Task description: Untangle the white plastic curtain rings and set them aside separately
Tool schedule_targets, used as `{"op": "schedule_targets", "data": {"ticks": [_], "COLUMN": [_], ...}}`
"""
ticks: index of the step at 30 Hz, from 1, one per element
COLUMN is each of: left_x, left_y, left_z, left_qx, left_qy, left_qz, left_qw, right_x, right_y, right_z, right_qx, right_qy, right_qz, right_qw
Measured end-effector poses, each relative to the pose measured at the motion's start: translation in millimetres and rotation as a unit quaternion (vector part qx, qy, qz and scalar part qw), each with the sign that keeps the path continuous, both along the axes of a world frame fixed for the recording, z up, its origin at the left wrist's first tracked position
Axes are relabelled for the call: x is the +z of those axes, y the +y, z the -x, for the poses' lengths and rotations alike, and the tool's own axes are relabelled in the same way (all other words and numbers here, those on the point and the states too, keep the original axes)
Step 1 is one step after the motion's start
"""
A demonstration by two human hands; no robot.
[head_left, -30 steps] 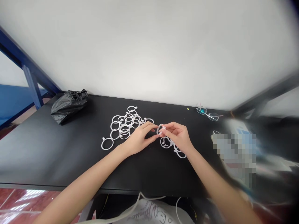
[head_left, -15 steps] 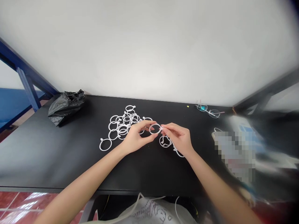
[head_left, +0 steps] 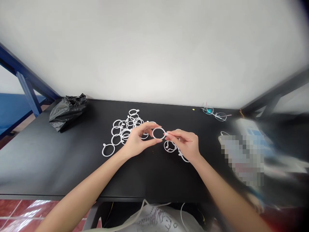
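Both hands hold one white curtain ring (head_left: 153, 134) above the black table. My left hand (head_left: 136, 138) grips its rim between the thumb below and fingertips above. My right hand (head_left: 187, 143) pinches the small tab on the ring's right side. Behind and left of my left hand lies a pile of similar white rings (head_left: 126, 129), partly hidden by that hand. One ring (head_left: 108, 156) lies at the pile's near left end. Under and beside my right hand is a smaller group of white rings (head_left: 170, 151), partly covered by it.
A crumpled black plastic bag (head_left: 69, 111) sits at the table's back left. Eyeglasses (head_left: 220, 116) lie at the back right, near a small yellow bit (head_left: 193, 109). A blurred, pixelated object (head_left: 241, 158) is at the right. A white wall stands behind the black table (head_left: 60, 161).
The held ring and my left hand have shifted very slightly left. Both hands keep their grip; the view has moved a little, and the rings on the table look unchanged.
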State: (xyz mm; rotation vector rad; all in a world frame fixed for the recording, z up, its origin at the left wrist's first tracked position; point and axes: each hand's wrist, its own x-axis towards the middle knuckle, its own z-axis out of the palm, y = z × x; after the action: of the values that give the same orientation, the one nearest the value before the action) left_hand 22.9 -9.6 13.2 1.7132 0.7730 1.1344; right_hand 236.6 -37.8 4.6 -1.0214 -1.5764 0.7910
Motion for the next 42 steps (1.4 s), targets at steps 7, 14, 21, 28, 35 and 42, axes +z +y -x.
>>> {"op": "schedule_targets", "data": {"ticks": [7,14,21,28,35,42], "left_x": [8.4,8.8,6.8,2.9,-2.6,-2.3], "left_y": [3,-1,-2,10,29,33], "left_z": [13,12,11,21,41,46], "left_qx": [0.046,0.033,0.014,0.048,0.078,0.096], "left_qy": [0.126,0.098,0.045,0.179,0.328,0.388], "left_qz": [-0.141,-0.113,-0.051,-0.116,-0.159,-0.208], "left_qw": [0.981,0.988,0.998,0.976,0.928,0.893], "right_x": [1.2,2.9,1.1,-0.1,-1.4,-3.1], "right_y": [0,-3,-5,1,6,6], "right_z": [3,4,7,2,-1,1], "right_qx": [-0.017,-0.013,-0.015,-0.034,-0.125,-0.141], "right_qy": [-0.070,-0.061,-0.055,-0.014,0.057,0.041], "right_qz": [-0.076,-0.094,-0.099,-0.035,0.003,-0.010], "right_qw": [0.995,0.994,0.993,0.999,0.991,0.989]}}
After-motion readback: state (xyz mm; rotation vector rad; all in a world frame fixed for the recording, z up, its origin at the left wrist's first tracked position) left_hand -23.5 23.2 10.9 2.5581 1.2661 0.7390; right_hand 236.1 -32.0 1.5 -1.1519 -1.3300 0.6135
